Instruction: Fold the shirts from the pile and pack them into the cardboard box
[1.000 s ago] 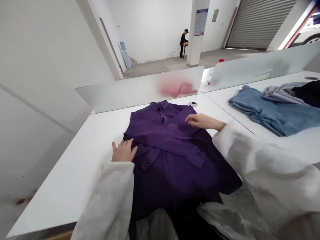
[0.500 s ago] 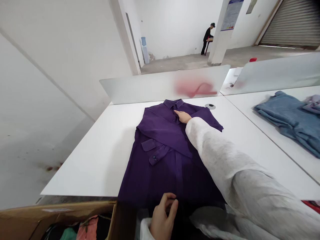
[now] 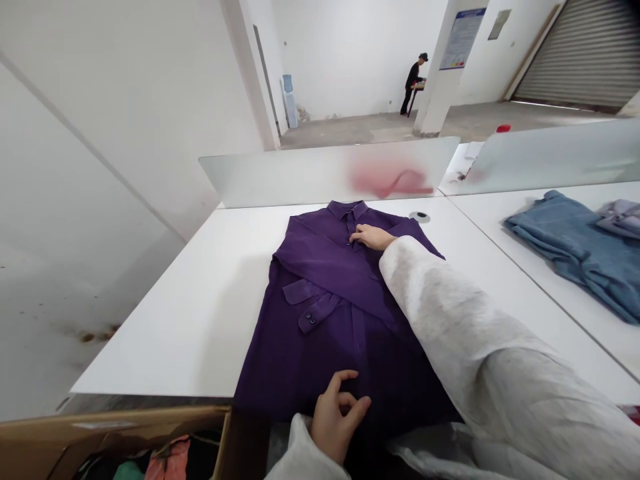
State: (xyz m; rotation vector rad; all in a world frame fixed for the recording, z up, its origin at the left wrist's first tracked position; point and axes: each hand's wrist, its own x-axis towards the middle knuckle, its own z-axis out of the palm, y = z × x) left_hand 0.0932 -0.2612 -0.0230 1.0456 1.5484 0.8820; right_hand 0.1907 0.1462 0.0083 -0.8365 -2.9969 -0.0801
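A purple button-up shirt [image 3: 330,293] lies face up on the white table [image 3: 200,300], collar toward the far divider, both sleeves folded across the chest. My right hand [image 3: 370,237] reaches far forward and rests flat, fingers stretched out, on the placket just below the collar. My left hand [image 3: 337,417] is at the near table edge, fingers curled in a pinch on the shirt's bottom hem. Both of my arms wear loose white sleeves.
A frosted divider [image 3: 300,175] runs along the table's far edge. A blue garment [image 3: 575,247] and a pale one lie on the neighbouring table to the right. A cardboard box [image 3: 115,433] of clothes sits low at left. A person stands far off by a pillar.
My left hand has left the shirt's left side and now pinches the bottom hem at the near edge. My right hand moved from the right shoulder to below the collar.
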